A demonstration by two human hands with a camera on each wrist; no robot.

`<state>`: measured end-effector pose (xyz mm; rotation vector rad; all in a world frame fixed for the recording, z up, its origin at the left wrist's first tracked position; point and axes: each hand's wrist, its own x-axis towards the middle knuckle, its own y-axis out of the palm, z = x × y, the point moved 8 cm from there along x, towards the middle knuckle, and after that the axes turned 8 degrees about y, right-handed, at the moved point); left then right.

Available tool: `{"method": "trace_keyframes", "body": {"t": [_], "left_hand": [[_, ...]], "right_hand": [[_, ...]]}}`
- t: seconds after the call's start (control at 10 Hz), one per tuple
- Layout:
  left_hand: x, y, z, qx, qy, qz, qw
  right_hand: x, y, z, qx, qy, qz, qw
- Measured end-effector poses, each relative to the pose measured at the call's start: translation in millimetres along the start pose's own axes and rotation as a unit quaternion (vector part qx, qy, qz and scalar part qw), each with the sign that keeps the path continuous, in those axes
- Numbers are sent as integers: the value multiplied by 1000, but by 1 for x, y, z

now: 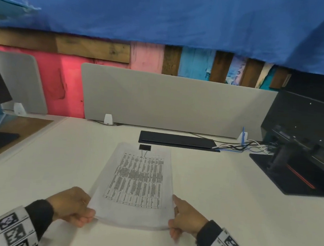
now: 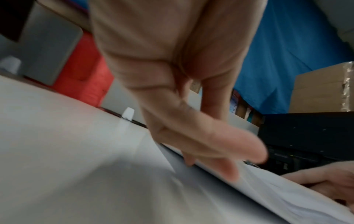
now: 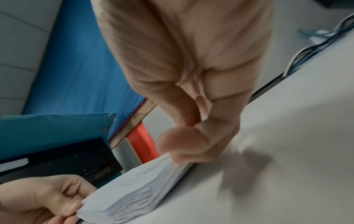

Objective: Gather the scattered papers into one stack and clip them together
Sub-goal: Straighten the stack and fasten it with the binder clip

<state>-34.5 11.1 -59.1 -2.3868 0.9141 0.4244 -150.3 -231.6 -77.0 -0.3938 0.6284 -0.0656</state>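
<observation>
Stack squared, clip already on far edge.
Paper stack [image 1: 136, 187] is held on the counter [image 1: 229, 197] at its near corners: left hand [image 1: 71, 206] pinched on one, right hand [image 1: 185, 217] on the other. Binder clip [image 1: 145, 148] is seen beyond both hands. Judged next: release.

Desk [image 1: 227, 217], off-white top. On it: clipped paper stack [image 1: 138, 183] at near centre; flat black tray [image 1: 177, 140] beyond it; grey divider panel [image 1: 178, 102] along far edge; cables [image 1: 239, 147] far right; black monitor base [image 1: 289, 177] at right.
</observation>
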Motion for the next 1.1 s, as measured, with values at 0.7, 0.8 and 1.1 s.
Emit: {"method": "trace_keyframes", "body": {"t": [0.7,0.8,1.1], "left_hand": [[105,-166,29,223,-130,-232,938],[121,-172,36,235,-136,-218,938],[84,-174,22,266,-84,-252,927]], "right_hand": [[129,44,144,-211,4,-125,969],[137,42,147,-198,-11,-124,972],[95,8,105,-124,-44,-85,988]]}}
